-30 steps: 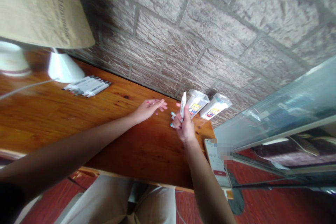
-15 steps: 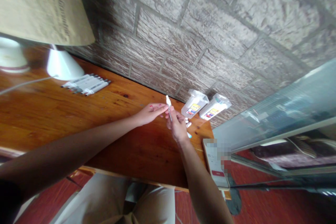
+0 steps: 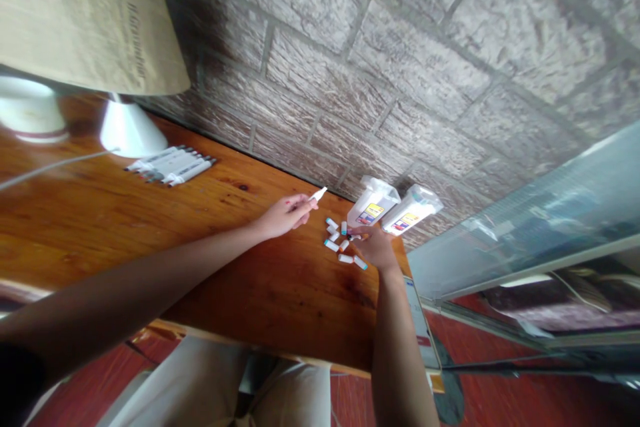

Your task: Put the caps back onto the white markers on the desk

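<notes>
My left hand (image 3: 286, 215) is closed around a white marker (image 3: 319, 194), whose pale narrow end points up and right, towards the wall. Most of the barrel is hidden in the palm. To the right, my right hand (image 3: 376, 248) reaches down among several small white marker caps (image 3: 331, 245) with coloured ends, scattered on the wooden desk. Its thumb and forefinger close on a marker cap (image 3: 354, 237) with a dark end, partly covered by the fingers. Behind this hand stand two clear plastic marker cases (image 3: 373, 203) (image 3: 411, 210) with yellow labels.
A row of white markers (image 3: 170, 165) lies at the left, by a lamp (image 3: 131, 128) with a printed shade. A white cup-like vessel (image 3: 33, 110) stands beyond it. A phone or tablet (image 3: 423, 327) rests at the right edge. The stone-patterned wall (image 3: 310, 80) borders the desk (image 3: 280, 293).
My right hand has let go of the marker and moved right and down to the caps. The marker stays in my left hand, now tilted further right. More caps show.
</notes>
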The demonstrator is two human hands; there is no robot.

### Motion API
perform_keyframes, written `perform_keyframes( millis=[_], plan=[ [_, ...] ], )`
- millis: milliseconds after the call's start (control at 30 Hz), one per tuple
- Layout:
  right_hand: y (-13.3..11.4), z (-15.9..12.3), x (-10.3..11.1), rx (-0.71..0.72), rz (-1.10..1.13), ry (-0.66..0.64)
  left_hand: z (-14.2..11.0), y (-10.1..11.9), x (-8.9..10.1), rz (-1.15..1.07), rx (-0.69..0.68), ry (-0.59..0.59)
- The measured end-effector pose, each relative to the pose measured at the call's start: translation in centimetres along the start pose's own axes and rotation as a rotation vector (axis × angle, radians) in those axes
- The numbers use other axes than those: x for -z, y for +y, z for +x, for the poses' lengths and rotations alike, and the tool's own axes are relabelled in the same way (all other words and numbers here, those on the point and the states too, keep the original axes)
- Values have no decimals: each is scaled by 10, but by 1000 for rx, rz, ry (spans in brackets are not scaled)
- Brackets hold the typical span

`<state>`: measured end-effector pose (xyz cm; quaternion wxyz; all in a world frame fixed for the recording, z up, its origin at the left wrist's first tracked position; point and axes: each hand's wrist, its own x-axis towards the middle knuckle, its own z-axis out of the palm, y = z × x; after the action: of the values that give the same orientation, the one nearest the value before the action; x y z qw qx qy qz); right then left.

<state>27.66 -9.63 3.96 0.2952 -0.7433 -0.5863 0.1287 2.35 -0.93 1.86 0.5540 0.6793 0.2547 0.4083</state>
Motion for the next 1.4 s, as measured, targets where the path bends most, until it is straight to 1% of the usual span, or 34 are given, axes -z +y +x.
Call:
perform_keyframes(
  millis=[100,167,233,333,400,500,533,600,700,800,967,1067,1233,1300,1333,1400],
  plan=[
    [2,-1,-6,-9,8,-4,-5,0,-1,259,-134,-63],
    [1,-1,-8,-17,18,3,-7,-2,-1,383,-193,-101],
    [-2,-2,-7,-13,47,6,-8,-5,-1,464,-233,-128],
    [-11,-2,-4,11,118,23,-8,-10,0,530,-246,-134],
    [-20,-4,-3,17,305,44,-8,-9,0,532,-256,-130],
    [-37,-7,-5,-27,750,67,-8,-6,0,529,-278,-128],
    [-41,-8,-6,-50,862,71,-9,-5,0,531,-282,-128],
    [-48,-10,-9,-85,959,80,-9,-4,0,534,-283,-116],
    [-52,-11,-10,-102,979,88,-9,-5,0,525,-281,-92],
    [-53,-12,-12,-86,971,66,-9,-6,0,525,-287,-85],
    [-53,-11,-18,-72,906,-37,-9,-4,0,561,-296,-110],
    [-51,-12,-21,-58,880,-82,-10,-4,1,586,-290,-97],
    [-54,-16,-24,-53,832,-218,-13,-3,2,623,-322,-107],
    [-56,-17,-26,-53,797,-208,-14,-3,2,674,-335,-104],
    [-57,-18,-27,-39,784,-204,-15,-3,2,697,-343,-84],
    [-59,-18,-29,-38,760,-216,-15,-3,2,734,-381,-80]
  ],
)
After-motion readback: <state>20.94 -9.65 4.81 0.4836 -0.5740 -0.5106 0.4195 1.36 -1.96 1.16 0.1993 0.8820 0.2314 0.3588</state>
